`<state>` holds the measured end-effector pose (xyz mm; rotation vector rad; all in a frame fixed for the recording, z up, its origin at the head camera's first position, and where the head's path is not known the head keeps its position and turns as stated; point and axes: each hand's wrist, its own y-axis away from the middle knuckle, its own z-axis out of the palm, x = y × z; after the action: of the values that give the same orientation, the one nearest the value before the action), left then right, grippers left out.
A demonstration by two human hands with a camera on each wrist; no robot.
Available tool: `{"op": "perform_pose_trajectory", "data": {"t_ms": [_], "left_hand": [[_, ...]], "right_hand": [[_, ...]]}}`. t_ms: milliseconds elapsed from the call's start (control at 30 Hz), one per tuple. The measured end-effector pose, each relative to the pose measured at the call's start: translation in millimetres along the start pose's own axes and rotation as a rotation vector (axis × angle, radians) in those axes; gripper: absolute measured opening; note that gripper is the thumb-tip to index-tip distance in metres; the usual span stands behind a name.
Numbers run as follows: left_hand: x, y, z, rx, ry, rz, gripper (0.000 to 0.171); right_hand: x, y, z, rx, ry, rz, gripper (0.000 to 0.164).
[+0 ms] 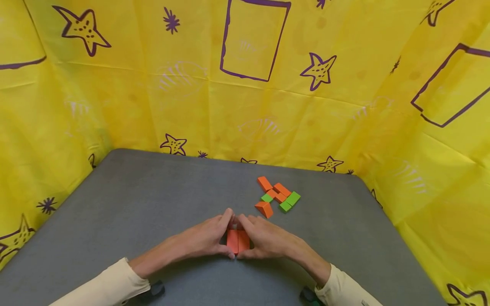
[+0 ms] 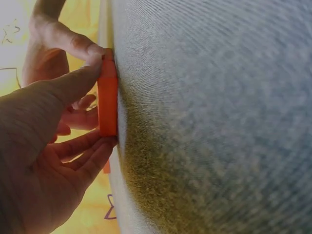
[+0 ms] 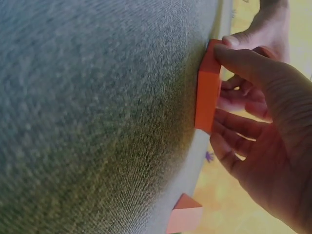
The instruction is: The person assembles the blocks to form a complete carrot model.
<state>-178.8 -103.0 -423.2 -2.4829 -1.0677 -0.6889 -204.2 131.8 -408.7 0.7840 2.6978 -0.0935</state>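
Observation:
Two flat orange blocks lie side by side on the grey table, long sides against each other: the left block [image 1: 232,241] and the right block [image 1: 243,241]. My left hand [image 1: 210,234] holds the left one by its ends, thumb at the near end and fingers at the far end. The right block is held the same way by my right hand [image 1: 269,239]. Both thumbs come close together at the near edge, and the fingertips nearly meet at the far edge. Each wrist view shows an orange block's side, low on the tabletop.
Beyond my right hand lies a loose group of orange blocks [image 1: 282,189] and green blocks [image 1: 293,198], with an orange triangular block [image 1: 264,208] nearest. A yellow patterned cloth [image 1: 245,106] hangs around the back and sides of the grey table [image 1: 172,187].

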Motion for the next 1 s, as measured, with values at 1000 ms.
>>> {"op": "perform_pose_trajectory", "data": {"t_ms": [1000], "left_hand": [[-1.9,1.3,2.8,-0.009,-0.015,-0.020,0.064]], "right_hand": [[-2.0,-4.1,2.5,-0.004,-0.055,0.015,0.055]]}}
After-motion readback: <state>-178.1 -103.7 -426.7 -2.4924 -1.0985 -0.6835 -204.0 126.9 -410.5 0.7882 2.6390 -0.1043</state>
